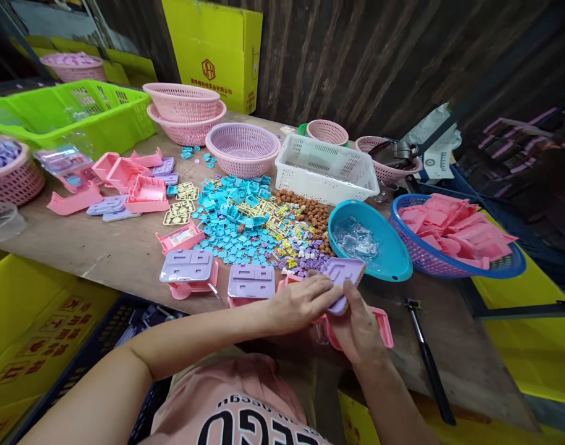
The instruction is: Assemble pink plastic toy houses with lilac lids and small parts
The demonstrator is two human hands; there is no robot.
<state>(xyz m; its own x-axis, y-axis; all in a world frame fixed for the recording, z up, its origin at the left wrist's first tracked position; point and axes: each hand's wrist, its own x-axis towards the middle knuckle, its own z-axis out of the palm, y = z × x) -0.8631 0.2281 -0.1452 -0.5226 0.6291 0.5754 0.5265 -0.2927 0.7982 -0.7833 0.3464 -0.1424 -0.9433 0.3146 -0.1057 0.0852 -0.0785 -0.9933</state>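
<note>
My left hand (301,304) and my right hand (356,327) meet at the near edge of the wooden table (101,253). Both grip one toy piece: a lilac plastic panel (342,275) seated on a pink tray-like base (384,324). Left fingers press on the lilac panel's near side; the right hand wraps the pink base from below. Two similar lilac-on-pink assemblies (190,272) (251,283) lie just left of my hands.
A heap of small turquoise parts (236,222), brown beads (305,210) and mixed bits lies mid-table. A turquoise bowl (394,253) holds clear parts; a blue basket (509,266) holds pink parts. A hammer (426,352) lies at right. Pink baskets, a white basket (326,167) and green crate (78,117) stand behind.
</note>
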